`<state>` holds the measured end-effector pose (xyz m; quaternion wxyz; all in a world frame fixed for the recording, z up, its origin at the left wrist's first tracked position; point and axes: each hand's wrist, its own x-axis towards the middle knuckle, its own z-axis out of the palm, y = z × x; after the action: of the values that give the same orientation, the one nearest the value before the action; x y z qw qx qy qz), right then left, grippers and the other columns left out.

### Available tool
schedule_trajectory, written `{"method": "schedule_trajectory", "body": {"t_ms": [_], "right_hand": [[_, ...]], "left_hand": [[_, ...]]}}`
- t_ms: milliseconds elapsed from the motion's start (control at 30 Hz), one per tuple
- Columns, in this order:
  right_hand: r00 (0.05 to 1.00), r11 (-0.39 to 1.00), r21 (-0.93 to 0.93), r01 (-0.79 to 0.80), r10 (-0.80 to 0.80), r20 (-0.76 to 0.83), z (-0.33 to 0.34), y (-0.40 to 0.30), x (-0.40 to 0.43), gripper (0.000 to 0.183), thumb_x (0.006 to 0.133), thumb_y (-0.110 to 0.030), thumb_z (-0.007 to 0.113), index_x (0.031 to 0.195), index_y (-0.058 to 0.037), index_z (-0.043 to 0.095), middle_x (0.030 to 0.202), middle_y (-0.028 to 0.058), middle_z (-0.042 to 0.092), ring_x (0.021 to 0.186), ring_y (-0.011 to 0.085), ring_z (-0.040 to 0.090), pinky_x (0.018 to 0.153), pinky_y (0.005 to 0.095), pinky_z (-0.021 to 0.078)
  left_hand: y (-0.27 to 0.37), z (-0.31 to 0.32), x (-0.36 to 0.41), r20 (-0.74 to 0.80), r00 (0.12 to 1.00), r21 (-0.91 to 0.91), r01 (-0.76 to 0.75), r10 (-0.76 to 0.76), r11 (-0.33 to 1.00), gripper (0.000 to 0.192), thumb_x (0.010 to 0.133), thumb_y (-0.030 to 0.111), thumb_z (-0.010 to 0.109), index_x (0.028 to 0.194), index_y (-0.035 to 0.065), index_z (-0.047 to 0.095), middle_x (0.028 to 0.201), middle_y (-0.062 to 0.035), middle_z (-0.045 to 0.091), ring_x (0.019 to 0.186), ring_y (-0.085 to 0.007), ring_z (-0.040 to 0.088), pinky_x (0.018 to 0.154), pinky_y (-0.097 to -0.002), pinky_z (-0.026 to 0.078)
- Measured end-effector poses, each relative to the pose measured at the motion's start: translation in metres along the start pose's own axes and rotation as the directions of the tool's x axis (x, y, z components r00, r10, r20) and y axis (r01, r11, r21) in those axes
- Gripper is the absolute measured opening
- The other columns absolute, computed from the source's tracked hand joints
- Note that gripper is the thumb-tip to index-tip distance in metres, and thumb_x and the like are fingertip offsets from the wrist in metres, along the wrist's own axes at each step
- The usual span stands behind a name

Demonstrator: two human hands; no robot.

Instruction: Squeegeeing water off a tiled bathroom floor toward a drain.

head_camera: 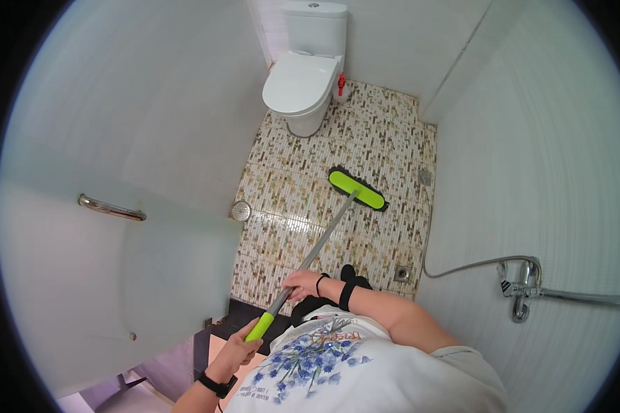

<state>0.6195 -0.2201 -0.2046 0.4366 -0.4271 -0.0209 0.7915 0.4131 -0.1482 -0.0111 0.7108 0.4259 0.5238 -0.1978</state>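
Observation:
A long-handled floor brush (357,190) has a lime-green head with dark bristles resting on the patterned tile floor (284,186). Its grey pole (323,240) slants down towards me and ends in a green grip. My left hand (240,343) is closed around that green grip near the pole's end. Higher on the pole, my right hand (300,285) wraps the grey shaft, with some fingers hidden behind it.
A white toilet (302,85) with its lid down stands at the far end, a red-topped bottle (341,90) beside it. Glass door with a metal handle (112,207) at left; shower mixer (522,289) and hose at right. Floor drain (402,273) near my feet.

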Motion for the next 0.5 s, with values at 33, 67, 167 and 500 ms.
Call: {"method": "schedule_trajectory", "body": {"t_ms": [33,67,167,500], "right_hand": [[0.997,1.000,-0.017,0.000,0.001,0.077,0.001,0.001,0.002,0.026,0.079,-0.021,0.053,0.092,0.0024,0.052,0.088,0.0147,0.057,0.075,0.0238,0.059,0.067,0.0325,0.0506],[0.996,0.999,-0.032,-0.001,0.004,0.089,0.001,0.001,0.005,0.028,0.080,-0.022,0.052,0.094,0.0019,0.052,0.087,0.0140,0.057,0.074,0.0235,0.060,0.066,0.0319,0.0509],[0.999,0.994,-0.105,-0.024,0.026,0.020,-0.005,-0.008,0.009,0.027,0.080,-0.022,0.052,0.094,0.0013,0.052,0.088,0.0140,0.057,0.072,0.0236,0.060,0.065,0.0318,0.0511],[0.984,0.998,-0.036,0.050,-0.055,-0.170,-0.097,-0.058,0.013,0.029,0.078,-0.023,0.054,0.096,0.0007,0.052,0.090,0.0147,0.054,0.075,0.0254,0.060,0.064,0.0336,0.0515]], "left_hand": [[-0.007,-0.004,0.002,-0.003,1.000,-0.008,-0.006,0.006,1.000,0.059,0.076,-0.001,0.050,0.128,0.0155,0.028,0.055,0.0039,0.036,0.040,-0.0029,0.027,0.035,-0.0178,0.019],[-0.017,-0.008,0.007,-0.007,1.000,-0.050,-0.025,0.024,0.998,0.059,0.076,-0.001,0.051,0.128,0.0153,0.028,0.055,0.0036,0.037,0.040,-0.0030,0.027,0.034,-0.0179,0.019],[-0.026,-0.003,0.025,-0.019,0.997,-0.096,-0.076,0.075,0.992,0.060,0.075,-0.001,0.052,0.128,0.0146,0.027,0.055,0.0030,0.038,0.039,-0.0033,0.028,0.034,-0.0179,0.020],[0.046,0.061,0.097,0.025,0.998,-0.122,-0.062,0.066,0.991,0.059,0.076,0.004,0.052,0.128,0.0150,0.026,0.053,0.0019,0.039,0.036,-0.0045,0.029,0.031,-0.0188,0.020]]}}
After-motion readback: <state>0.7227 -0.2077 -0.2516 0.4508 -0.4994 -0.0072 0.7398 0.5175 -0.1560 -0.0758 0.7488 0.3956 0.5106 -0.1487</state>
